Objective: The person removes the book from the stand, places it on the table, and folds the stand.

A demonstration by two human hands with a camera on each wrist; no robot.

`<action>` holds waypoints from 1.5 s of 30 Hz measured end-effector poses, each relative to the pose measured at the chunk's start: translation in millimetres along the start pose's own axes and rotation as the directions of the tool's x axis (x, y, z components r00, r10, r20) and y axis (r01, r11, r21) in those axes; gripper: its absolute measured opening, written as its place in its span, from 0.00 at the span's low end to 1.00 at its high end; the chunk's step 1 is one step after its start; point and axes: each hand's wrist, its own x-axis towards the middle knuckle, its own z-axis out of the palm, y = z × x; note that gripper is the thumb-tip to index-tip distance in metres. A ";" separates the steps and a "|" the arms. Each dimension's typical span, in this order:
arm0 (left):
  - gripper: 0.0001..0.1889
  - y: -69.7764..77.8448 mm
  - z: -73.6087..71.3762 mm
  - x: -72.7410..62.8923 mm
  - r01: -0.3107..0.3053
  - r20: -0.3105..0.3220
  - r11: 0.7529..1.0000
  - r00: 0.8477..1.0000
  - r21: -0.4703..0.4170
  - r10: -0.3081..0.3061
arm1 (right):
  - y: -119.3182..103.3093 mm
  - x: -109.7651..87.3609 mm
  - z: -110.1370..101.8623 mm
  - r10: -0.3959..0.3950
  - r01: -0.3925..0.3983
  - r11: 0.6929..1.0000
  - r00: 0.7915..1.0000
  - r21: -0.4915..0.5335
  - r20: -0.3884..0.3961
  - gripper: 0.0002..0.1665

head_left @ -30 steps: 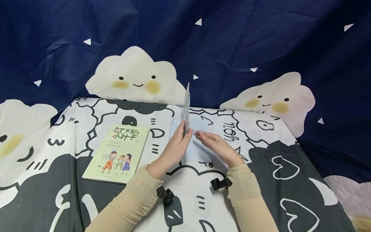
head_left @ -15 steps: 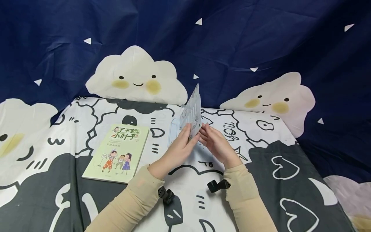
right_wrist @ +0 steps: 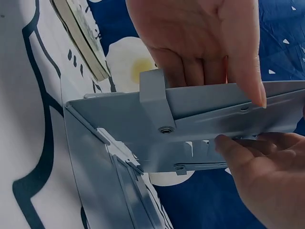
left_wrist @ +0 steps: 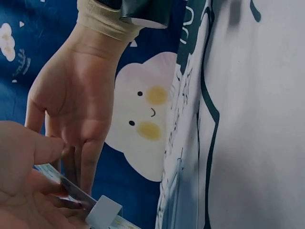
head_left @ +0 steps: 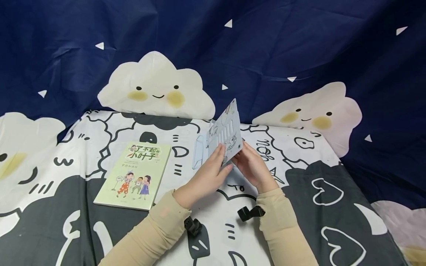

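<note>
A light-blue metal book stand stands opened out, its slotted, printed panel tilted up from a base lying on the cloth. My left hand grips the panel's near edge, fingers on the printed face and thumb over the back side. From the right, my right hand reaches behind the panel with curled fingers. In the right wrist view, the right hand has its thumb and fingers at the panel's back edge. A bent tab sticks out at the panel's rim.
A pale green book with cartoon figures lies flat left of the stand. Black-and-white patterned cloth covers the table. A dark blue curtain with clouds hangs behind. Small black cameras sit on both wrists.
The stand's panel has turned from edge-on so its printed face shows, leaning right. My left hand has shifted right with it. The right hand's fingers have curled in behind the panel.
</note>
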 end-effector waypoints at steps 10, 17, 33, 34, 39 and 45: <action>0.30 0.7 -2.1 -1.0 -0.029 -0.005 0.992 1.000 -0.124 0.028 | -3.9 0.3 -7.3 -0.005 0.007 0.995 1.000 0.104 -0.021 0.43; 0.29 -3.2 -1.7 -0.3 -0.055 -0.050 0.993 0.998 -0.106 0.050 | -4.9 -0.6 -14.1 -0.014 0.030 0.975 0.997 0.222 -0.074 0.38; 0.33 -10.2 1.1 -1.6 0.111 0.176 0.988 0.976 0.104 -0.128 | -7.6 -2.8 -28.4 0.063 0.025 0.957 0.954 0.288 -0.294 0.18; 0.33 -10.2 1.3 -2.0 0.111 0.182 0.988 0.975 0.108 -0.130 | -7.7 -2.7 -29.2 0.070 0.020 0.959 0.949 0.282 -0.307 0.18; 0.33 -10.4 2.5 -2.8 0.107 0.204 0.986 0.970 0.129 -0.132 | -7.7 -2.4 -33.7 0.100 -0.001 0.963 0.930 0.271 -0.353 0.23; 0.33 -10.4 3.4 -2.5 0.107 0.231 0.983 0.963 0.151 -0.140 | -7.4 -2.3 -37.9 0.104 -0.025 0.979 0.914 0.200 -0.393 0.32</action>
